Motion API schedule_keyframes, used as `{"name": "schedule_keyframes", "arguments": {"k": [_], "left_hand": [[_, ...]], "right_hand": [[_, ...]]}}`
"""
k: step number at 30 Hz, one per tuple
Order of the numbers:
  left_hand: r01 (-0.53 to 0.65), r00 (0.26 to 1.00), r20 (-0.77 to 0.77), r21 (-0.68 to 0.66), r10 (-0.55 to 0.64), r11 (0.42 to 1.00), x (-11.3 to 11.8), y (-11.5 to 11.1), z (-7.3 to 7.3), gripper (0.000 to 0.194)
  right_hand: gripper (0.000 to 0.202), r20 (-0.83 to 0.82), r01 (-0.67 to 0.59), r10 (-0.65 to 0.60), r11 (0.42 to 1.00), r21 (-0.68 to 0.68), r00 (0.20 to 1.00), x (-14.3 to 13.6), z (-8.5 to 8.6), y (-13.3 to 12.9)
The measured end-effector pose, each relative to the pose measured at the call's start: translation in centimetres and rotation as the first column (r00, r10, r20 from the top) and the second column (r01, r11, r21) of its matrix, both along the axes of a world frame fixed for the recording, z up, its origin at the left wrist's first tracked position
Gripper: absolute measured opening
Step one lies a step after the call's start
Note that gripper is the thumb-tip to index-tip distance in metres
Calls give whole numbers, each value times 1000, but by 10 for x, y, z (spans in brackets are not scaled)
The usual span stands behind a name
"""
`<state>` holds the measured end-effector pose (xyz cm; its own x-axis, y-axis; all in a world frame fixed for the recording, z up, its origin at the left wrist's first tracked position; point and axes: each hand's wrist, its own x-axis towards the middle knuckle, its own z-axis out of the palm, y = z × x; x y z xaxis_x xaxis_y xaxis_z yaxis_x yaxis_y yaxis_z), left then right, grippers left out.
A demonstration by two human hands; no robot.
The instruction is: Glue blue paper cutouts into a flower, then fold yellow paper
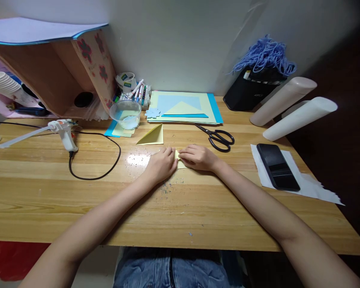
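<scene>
A small piece of pale yellow paper (181, 163) lies on the wooden table between my hands, largely covered by them. From the left, my left hand (163, 163) presses on it with fingers closed together. My right hand (199, 157) pinches the paper's other side with bent fingers. Just beyond my left hand sits a folded yellow paper triangle (154, 136), touched by neither hand. Black-handled scissors (219, 137) lie past my right hand, their blades pointing to the back left.
Left stand a glue gun (63, 132) with a looping black cord, a clear plastic bowl (125, 116) and an open cardboard box (94, 72). Stacked coloured paper (214, 108) lies at the back. On the right are a phone (277, 166), two white rolls (300, 119) and a black holder (243, 90).
</scene>
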<state>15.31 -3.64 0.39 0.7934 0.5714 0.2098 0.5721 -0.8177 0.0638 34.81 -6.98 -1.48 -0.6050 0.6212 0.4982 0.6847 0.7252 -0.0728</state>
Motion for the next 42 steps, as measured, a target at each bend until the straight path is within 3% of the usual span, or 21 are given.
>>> {"name": "schedule_keyframes", "arguments": {"k": [9,16,25,42], "left_hand": [[-45,999,23,-45,46,998,-1,-1,3,29],[-57,992,109,-68,64,996,-6,3,-4,23],[-32,998,44,-21,32,999,-4,4,-5,26],[-51,999,-8,2,51,999,-3,2,-2,27]], "right_hand": [[15,-6,37,-37,999,-39,999,0,2,1],[16,-73,187,-191,981,-55,979,2,1,3],[18,24,74,-74,997,6,997,1,3,2],[21,101,77,-74,997,-18,992,1,6,2]]}}
